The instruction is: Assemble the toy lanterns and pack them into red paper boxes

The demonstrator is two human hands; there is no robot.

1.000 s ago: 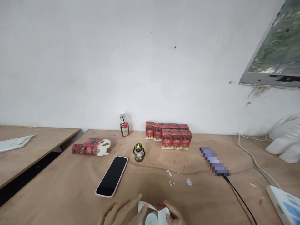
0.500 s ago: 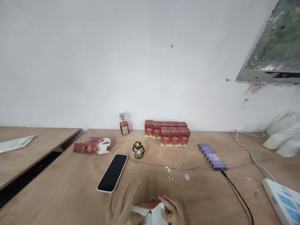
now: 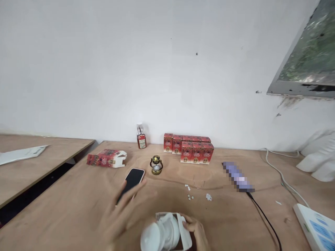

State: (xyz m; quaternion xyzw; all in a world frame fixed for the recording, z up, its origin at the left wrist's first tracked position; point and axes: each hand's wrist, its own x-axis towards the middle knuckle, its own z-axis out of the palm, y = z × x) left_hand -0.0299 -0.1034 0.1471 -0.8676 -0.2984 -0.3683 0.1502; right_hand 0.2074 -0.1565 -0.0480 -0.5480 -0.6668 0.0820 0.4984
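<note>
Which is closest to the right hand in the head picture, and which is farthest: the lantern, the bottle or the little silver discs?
1. Little silver discs: just beyond the right hand.
2. Lantern: farther back, to the left.
3. Bottle: farthest back, left of the lantern.

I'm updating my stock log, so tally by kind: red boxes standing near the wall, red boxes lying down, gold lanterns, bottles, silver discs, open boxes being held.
Standing red boxes: 8 visible
Lying red box: 1
Gold lantern: 1
Bottle: 1
Silver discs: 3
Held open box: 1
Total: 15
</note>
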